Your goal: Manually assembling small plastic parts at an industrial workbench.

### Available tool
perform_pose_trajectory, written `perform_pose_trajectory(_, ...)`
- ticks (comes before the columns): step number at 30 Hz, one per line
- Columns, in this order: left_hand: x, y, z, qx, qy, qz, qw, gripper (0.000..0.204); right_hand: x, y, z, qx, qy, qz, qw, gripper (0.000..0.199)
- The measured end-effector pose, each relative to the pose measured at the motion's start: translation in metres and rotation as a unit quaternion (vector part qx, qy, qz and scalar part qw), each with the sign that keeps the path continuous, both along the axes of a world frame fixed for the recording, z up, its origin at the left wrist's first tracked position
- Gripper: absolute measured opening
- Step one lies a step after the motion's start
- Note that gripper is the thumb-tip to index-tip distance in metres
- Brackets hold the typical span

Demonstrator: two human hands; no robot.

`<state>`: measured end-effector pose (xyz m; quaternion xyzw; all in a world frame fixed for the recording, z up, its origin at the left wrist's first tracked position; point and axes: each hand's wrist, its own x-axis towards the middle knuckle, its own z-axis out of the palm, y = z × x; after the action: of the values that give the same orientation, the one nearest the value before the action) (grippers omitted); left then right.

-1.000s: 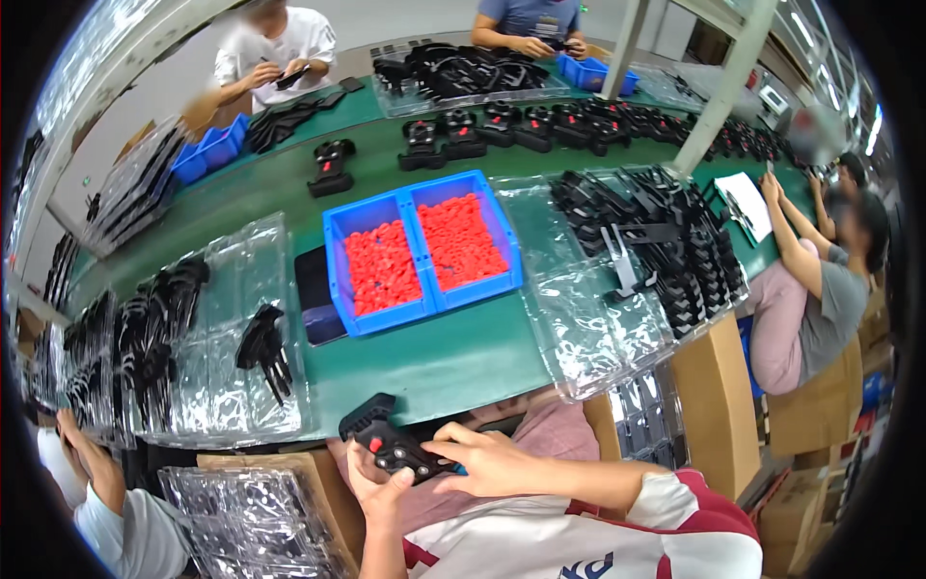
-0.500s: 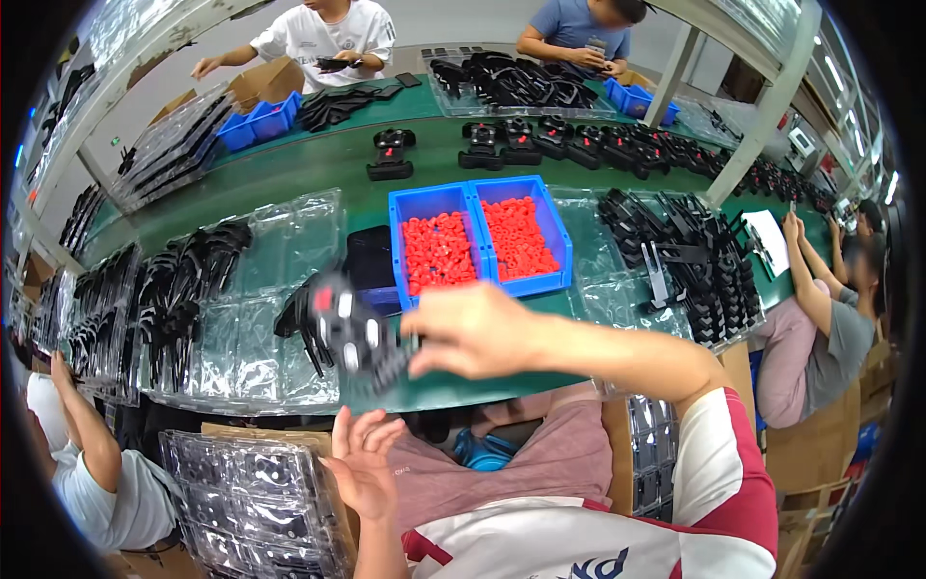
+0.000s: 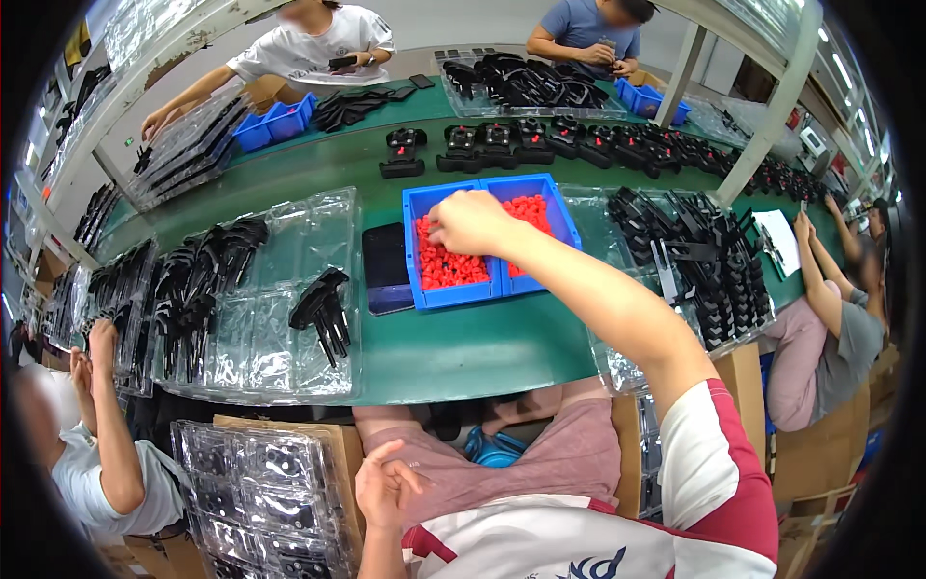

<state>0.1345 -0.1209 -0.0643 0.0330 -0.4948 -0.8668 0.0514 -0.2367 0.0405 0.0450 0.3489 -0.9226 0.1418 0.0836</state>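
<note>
My right hand [image 3: 470, 224] reaches into the left compartment of a blue two-part bin [image 3: 414, 275]. Its fingers are bent together, tips down, among small red plastic pieces [image 3: 451, 270]; whatever they pinch is hidden. Over my lap hangs my left hand [image 3: 388, 487], holding nothing, fingers apart and loosely bent. Left of the bin lies a dark flat phone-like slab [image 3: 387, 265]. Beyond the bin, black plastic assemblies with red pieces [image 3: 461, 150] stand in a row. A black pronged part [image 3: 323, 314] rests on the clear plastic tray [image 3: 260, 357] at the left.
More black pronged parts [image 3: 193, 289] fill the left tray. Black bracket-like parts [image 3: 690, 261] are heaped on the right tray. A metal post [image 3: 772, 116] rises at the right. Co-workers sit across the table and at both sides. Stacked clear trays [image 3: 260, 492] stand at my lower left.
My right hand has let go of a black assembly and moved to the bin. One more assembly stands in the far row. My left hand has dropped slightly and its fingers have bent.
</note>
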Motion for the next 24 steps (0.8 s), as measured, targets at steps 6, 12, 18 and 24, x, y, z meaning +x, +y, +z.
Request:
perform_pose_trajectory(6,0.015,-0.009,0.009,-0.010,0.004,0.040,0.999,0.056,-0.001,-0.026,-0.024,0.195,0.016,0.078,0.978,0.014)
perform_pose_trajectory(12,0.039,-0.040,0.037,-0.256,-0.142,0.215,0.932,0.017,-0.002,0.002,-0.028,0.197,0.045,0.018,0.979,0.018)
perform_pose_trajectory(18,0.102,-0.089,0.058,-0.532,-0.254,0.338,0.734,0.009,0.013,-0.016,-0.022,0.119,0.007,0.042,0.992,0.019)
perform_pose_trajectory(24,0.181,-0.183,0.042,-0.683,-0.328,0.459,0.464,0.012,0.010,-0.019,-0.023,-0.027,0.041,0.062,0.997,0.018)
